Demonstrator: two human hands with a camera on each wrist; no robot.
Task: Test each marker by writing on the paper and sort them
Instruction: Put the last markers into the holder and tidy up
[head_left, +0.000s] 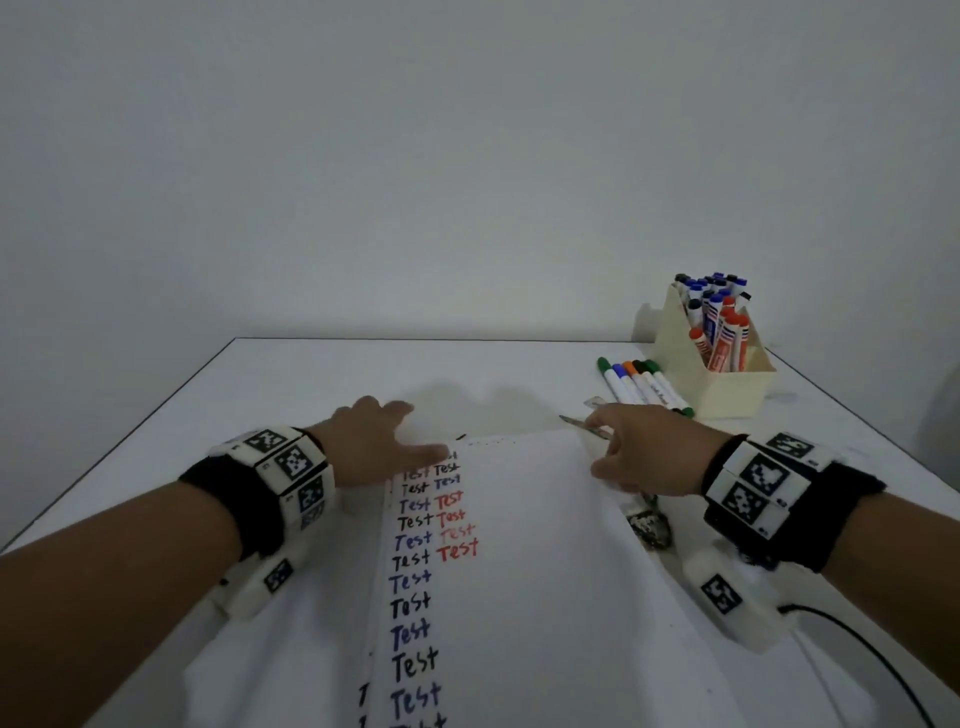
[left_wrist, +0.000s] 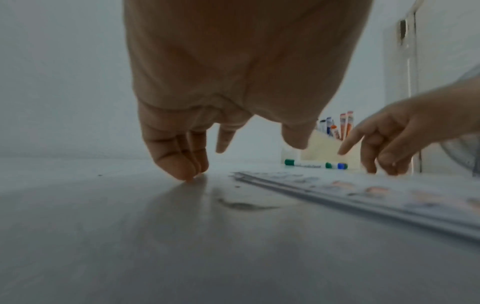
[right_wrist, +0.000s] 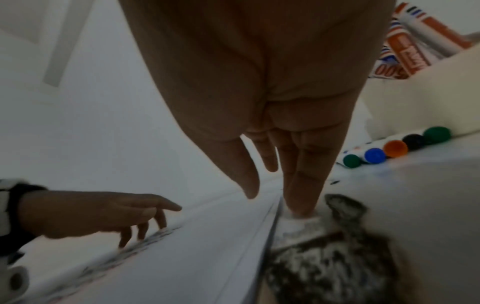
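Resting flat on the table (head_left: 291, 374), the paper (head_left: 530, 545) carried two columns of "Test" in black, blue and red down its left side. Your left hand (head_left: 371, 441) lay spread at its upper left corner, fingers relaxed and holding nothing; from the left wrist view its fingertips (left_wrist: 187, 172) touched the bare table just beside the sheets. Your right hand (head_left: 644, 449) sat at the upper right edge, fingers extended downward, with no marker in it. A thin, blurred strip near its fingers I could not identify, nor tell whether you pinched it.

Five slim markers (head_left: 644, 387) lay in a row just beside the cream box (head_left: 727, 389), which held upright blue and red ones. A dark-speckled crumpled wad (head_left: 647, 525) sat against the paper's right edge, under your right wrist.

The risk I judged: the paper was a loose stack, so dragging either hand could have shifted the sheets. Your right wrist could also have pushed the stained wad onto the clean area and smeared it.
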